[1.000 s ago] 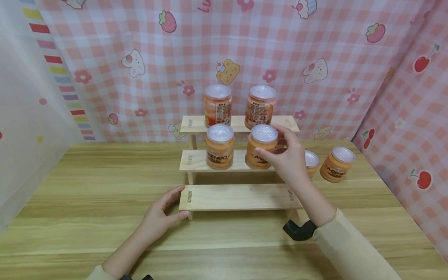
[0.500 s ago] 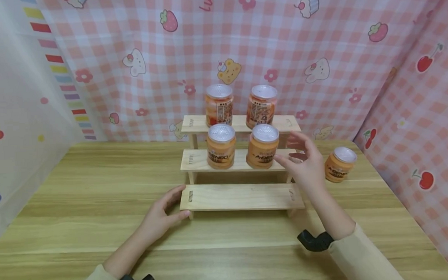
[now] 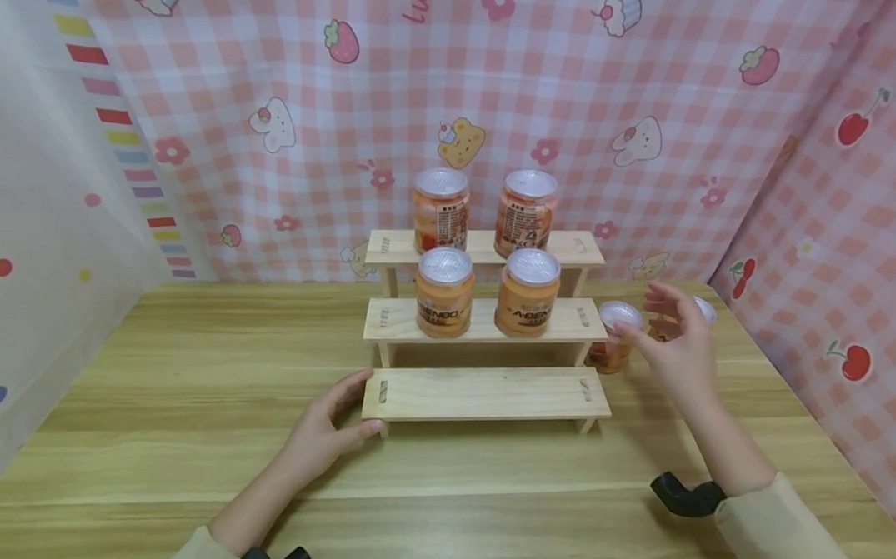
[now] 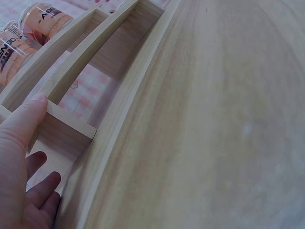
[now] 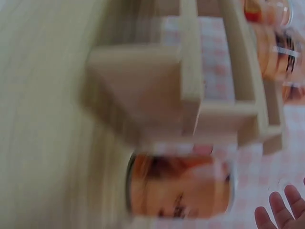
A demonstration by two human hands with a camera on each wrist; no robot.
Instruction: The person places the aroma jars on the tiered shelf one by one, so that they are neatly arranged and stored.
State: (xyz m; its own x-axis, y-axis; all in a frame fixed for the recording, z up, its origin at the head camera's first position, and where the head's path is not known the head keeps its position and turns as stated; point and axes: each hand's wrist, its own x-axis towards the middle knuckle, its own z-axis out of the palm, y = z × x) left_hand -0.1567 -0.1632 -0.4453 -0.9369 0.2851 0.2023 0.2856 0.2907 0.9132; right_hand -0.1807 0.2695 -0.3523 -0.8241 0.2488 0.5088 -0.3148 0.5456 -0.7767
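1. Head view: the left hand (image 3: pixel 319 431) grips the left end of the bottom shelf of a three-step wooden stand (image 3: pixel 483 393), thumb at its front corner and a fingertip at the back corner.
2. The right hand (image 3: pixel 680 353) is held spread with nothing in it, just right of the stand; in the blurred right wrist view its fingertips are apart from the nearest jar.
3. That near jar (image 3: pixel 611 353) stands upright on the tabletop (image 3: pixel 458 512) beside the stand, and a far jar (image 3: pixel 707 310) is partly hidden behind the right hand.
4. Two middle jars (image 3: pixel 445 305) stand side by side on the middle shelf, dark lettering facing forward.
5. Two top jars (image 3: pixel 526 222) stand on the top shelf.
6. Behind everything hangs a pink checked curtain (image 3: pixel 214 73).
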